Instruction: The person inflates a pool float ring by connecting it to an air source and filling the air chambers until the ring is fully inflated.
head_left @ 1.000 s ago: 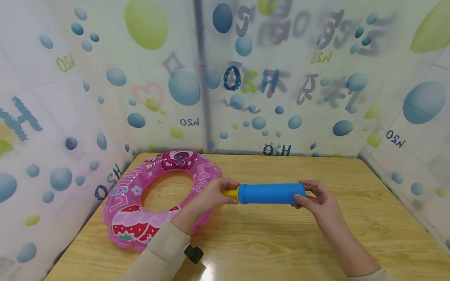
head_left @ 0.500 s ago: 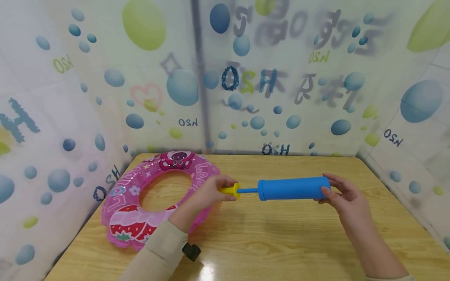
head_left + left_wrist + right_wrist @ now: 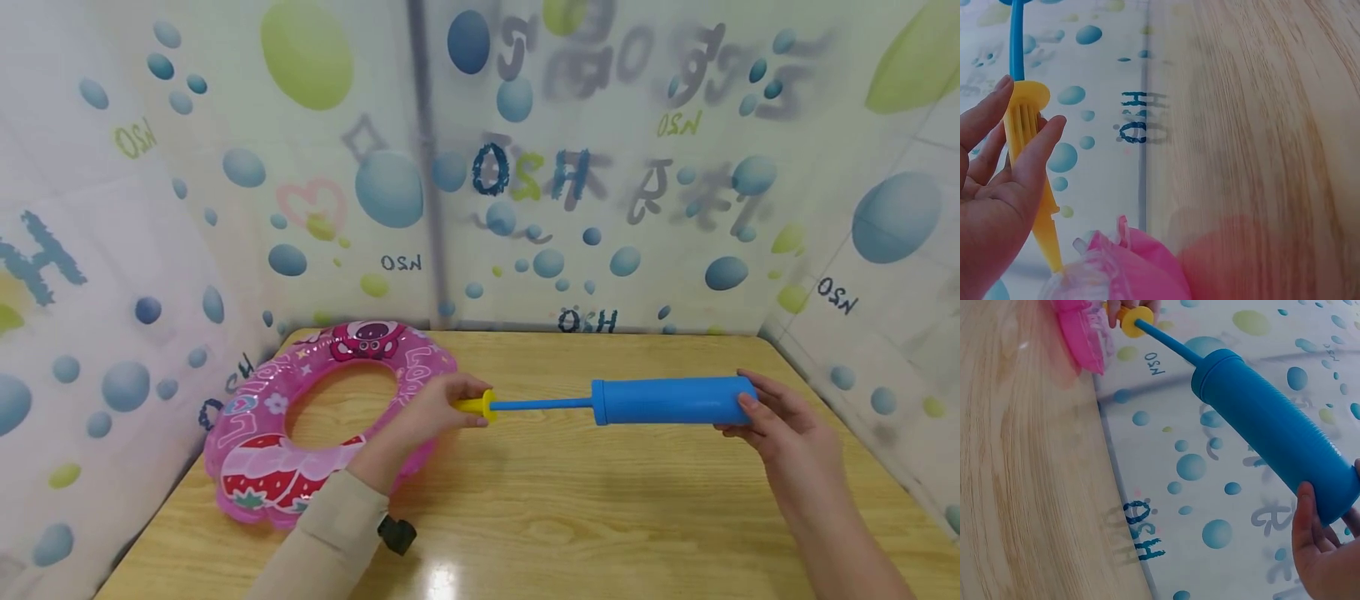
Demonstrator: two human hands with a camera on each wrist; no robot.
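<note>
A blue hand pump (image 3: 667, 401) is held level above the wooden table, its thin blue rod drawn out of the barrel. My left hand (image 3: 431, 412) pinches the yellow nozzle-shaped piece (image 3: 1022, 122) at the rod's end, between thumb and fingers. At the barrel's far end, my right hand (image 3: 795, 433) grips the blue cylinder with thumb in front and fingers behind, as the right wrist view also shows. Behind the left forearm lies a pink inflatable swim ring (image 3: 255, 454) with strawberry and bear prints; the forearm hides part of it.
The wooden table (image 3: 570, 517) fills the lower view. A curtain-like wall (image 3: 645, 267) printed with blue and green bubbles stands round its back and sides. A small black device (image 3: 396, 533) sits at the left cuff.
My right hand has moved right with the pump barrel, while the left has shifted slightly left. The rod, first hidden inside the barrel, now shows at length between the hands.
</note>
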